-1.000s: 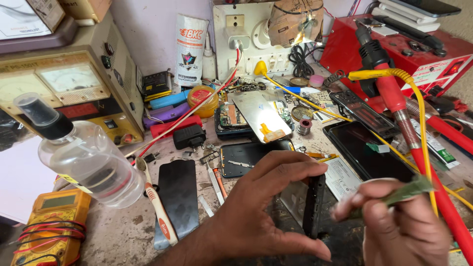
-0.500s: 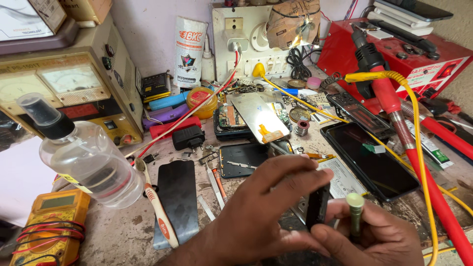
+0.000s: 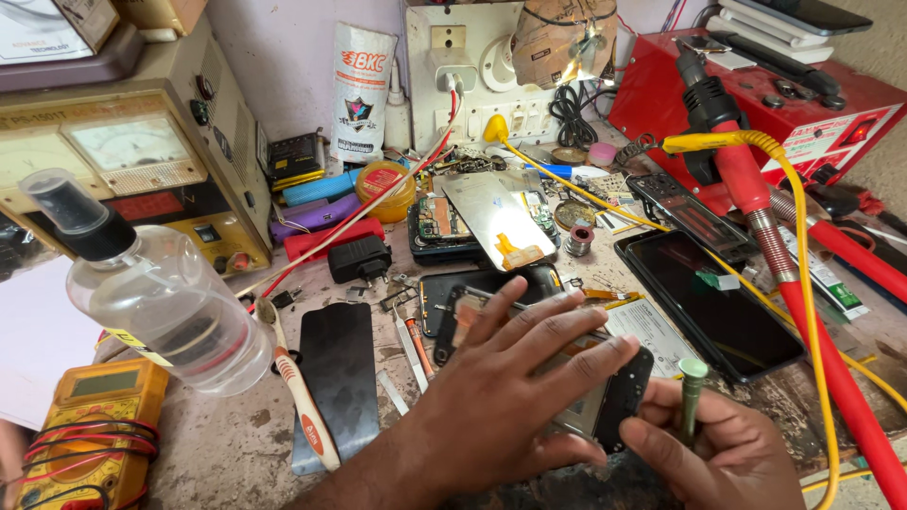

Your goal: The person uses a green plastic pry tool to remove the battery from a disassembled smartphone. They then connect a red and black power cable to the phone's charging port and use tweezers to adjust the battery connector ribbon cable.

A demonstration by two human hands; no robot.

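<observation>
The left hand [image 3: 501, 397] lies flat, fingers spread in a released grip, pressing a black opened phone [image 3: 605, 397] onto the gritty, stained bench [image 3: 236, 444]. Just beside it, the right hand [image 3: 723, 453] has its grip clenched around a slim green-capped screwdriver [image 3: 692, 387], held upright at the phone's edge.
</observation>
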